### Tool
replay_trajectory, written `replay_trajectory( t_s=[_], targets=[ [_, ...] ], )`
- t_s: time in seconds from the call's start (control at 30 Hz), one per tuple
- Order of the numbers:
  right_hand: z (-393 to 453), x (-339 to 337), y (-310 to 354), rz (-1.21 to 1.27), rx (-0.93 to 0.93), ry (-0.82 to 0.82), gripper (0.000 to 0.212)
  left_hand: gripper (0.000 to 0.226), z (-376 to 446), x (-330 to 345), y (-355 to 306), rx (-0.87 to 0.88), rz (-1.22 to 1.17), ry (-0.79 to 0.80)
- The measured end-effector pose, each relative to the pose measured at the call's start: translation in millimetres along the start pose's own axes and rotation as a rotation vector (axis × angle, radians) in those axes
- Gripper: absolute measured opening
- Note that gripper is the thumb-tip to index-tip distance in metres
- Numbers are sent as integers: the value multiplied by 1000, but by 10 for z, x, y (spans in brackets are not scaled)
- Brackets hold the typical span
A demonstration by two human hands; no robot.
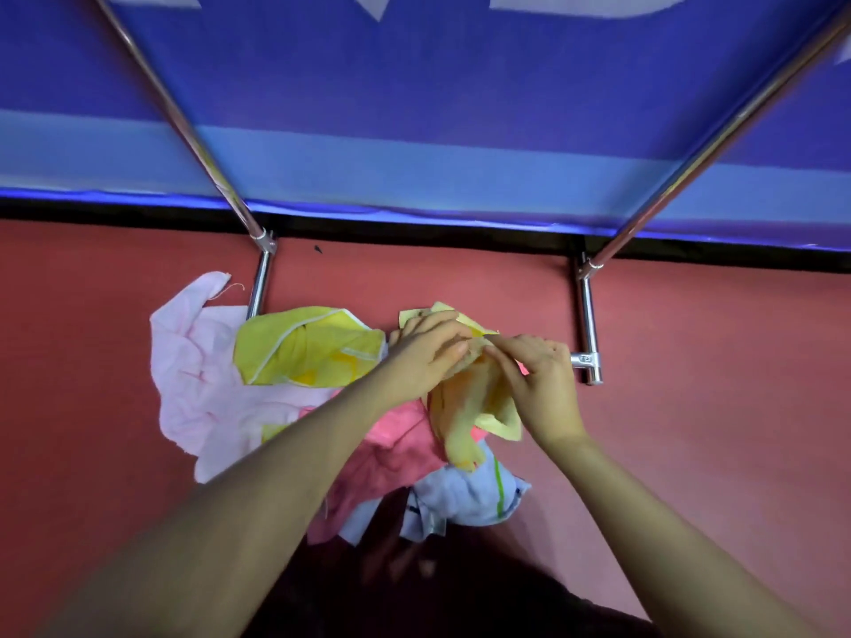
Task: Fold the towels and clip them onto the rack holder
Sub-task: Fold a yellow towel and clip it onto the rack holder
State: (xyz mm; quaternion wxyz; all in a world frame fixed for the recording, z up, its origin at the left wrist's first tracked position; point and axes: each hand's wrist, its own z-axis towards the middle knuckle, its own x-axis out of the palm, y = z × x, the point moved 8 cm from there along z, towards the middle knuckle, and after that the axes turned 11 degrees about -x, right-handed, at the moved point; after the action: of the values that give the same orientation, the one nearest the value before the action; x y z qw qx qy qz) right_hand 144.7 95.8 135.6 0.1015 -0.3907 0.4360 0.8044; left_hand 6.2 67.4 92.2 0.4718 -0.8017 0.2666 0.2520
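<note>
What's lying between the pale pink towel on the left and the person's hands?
In the head view, a crumpled yellow towel lies between the pale pink towel and the left hand.

Dim, soft focus; wide-angle bending at edges.

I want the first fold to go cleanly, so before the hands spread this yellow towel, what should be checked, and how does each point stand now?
1. Both hands on the yellow towel: ok, left hand and right hand pinch its top edge.
2. Towel lifted free of the pile: cannot tell; its lower end reaches the light blue towel.
3. Towel spread flat: not ok, it hangs bunched.
4. Rack posts free of cloth: ok for the right one; the pale pink towel lies at the left one's base.
5. Clips within reach: cannot tell, none visible.
</note>
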Motion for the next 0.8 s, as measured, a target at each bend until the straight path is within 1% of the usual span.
replay_trajectory(
  t_s=[0.07,0.2,0.27,0.4,0.53,0.63,0.8],
  targets=[
    [35,-254,219,54,-1,-22,29,27,-226,-206,-215,25,-52,-73],
    [68,-833,712,168,8,-118,17,15,-752,-679,-707,113,-393,-147],
    [92,-1122,1006,231,18,-150,15,18,-1040,-939,-963,160,-483,-186],
    [187,-1743,1593,341,6,-255,12,19,-1587,-1431,-1460,216,-480,-261],
    [262,-2302,2162,379,-77,-344,11,13,-2009,-1667,-1730,223,-423,-210],
    [265,-2664,2513,431,-119,-435,12,20,-2291,-1717,-1748,231,-370,-217],
    [198,-3045,2856,462,-119,-530,13,21,-2647,-1896,-1720,191,-610,-272]
  ],
)
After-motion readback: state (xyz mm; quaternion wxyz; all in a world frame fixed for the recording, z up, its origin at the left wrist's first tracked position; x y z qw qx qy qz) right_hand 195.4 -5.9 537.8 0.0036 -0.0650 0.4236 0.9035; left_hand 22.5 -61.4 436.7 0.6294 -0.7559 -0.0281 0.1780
